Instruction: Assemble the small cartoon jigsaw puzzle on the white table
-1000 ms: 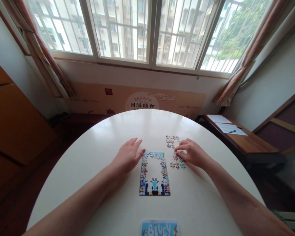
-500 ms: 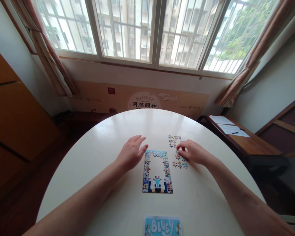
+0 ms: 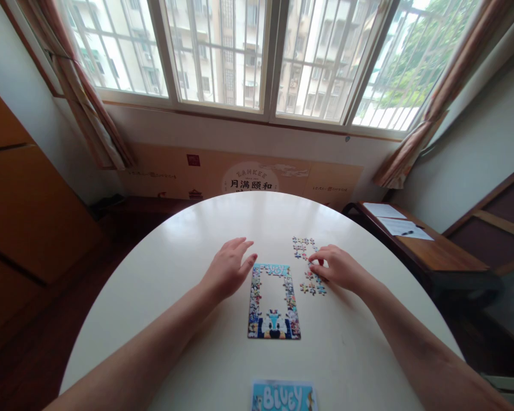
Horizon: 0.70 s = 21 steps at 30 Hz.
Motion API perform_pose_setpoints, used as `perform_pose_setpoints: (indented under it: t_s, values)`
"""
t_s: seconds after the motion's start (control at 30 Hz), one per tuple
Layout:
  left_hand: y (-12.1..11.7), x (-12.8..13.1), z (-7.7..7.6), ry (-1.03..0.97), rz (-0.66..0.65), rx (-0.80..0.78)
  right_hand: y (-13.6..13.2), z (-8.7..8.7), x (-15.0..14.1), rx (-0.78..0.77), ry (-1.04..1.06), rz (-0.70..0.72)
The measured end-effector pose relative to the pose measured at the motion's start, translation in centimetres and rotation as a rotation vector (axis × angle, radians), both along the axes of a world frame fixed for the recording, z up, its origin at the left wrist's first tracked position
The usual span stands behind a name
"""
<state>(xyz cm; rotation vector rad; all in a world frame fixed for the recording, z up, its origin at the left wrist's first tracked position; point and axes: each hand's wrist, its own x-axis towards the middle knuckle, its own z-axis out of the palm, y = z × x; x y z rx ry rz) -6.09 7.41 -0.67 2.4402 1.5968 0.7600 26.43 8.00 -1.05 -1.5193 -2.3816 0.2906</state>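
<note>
A jigsaw puzzle (image 3: 253, 314) with a finished border and an unfilled middle lies on the white round table (image 3: 188, 354). Its lower part shows a blue cartoon dog's face. My left hand (image 3: 228, 268) is at the puzzle's upper left edge, fingers spread, holding nothing. To the right of the puzzle, loose jigsaw pieces (image 3: 310, 287) lie in rough rows. Over the middle of these pieces is my right hand (image 3: 334, 266), its thumb and index finger curved with a small gap between them. Part of the pieces is hidden beneath that hand.
A blue "BLUEY" picture card or box (image 3: 284, 397) lies at the near side of the table. Beyond the table on the right stands a wooden desk (image 3: 424, 249) with papers (image 3: 402, 227) and a pen. Barred windows (image 3: 223, 54) and a printed beige panel (image 3: 325, 180) are in front.
My right thumb and index finger have parted slightly over the loose pieces. My left hand stays almost where it was. The whole view has shifted very slightly.
</note>
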Motion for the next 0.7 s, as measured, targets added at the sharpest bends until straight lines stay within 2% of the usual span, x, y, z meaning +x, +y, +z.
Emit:
perform_pose_setpoints:
  t_s: [0.17, 0.4, 0.6, 0.7]
  values:
    - [-0.01, -0.08, -0.02, -0.061, -0.012, 0.044, 0.28, 0.45, -0.39, -0.064, -0.005, -0.029]
    - [-0.13, 0.03, 0.07, -0.101, -0.016, 0.053, 0.75, 0.75, -0.47, -0.295, 0.153, -0.074]
    - [-0.19, 0.01, 0.15, -0.119, -0.025, 0.058, 0.67, 0.24, -0.63, -0.366, 0.248, -0.085]
    - [-0.13, -0.11, 0.05, -0.114, -0.025, 0.057, 0.42, 0.73, -0.39, -0.335, 0.285, -0.079]
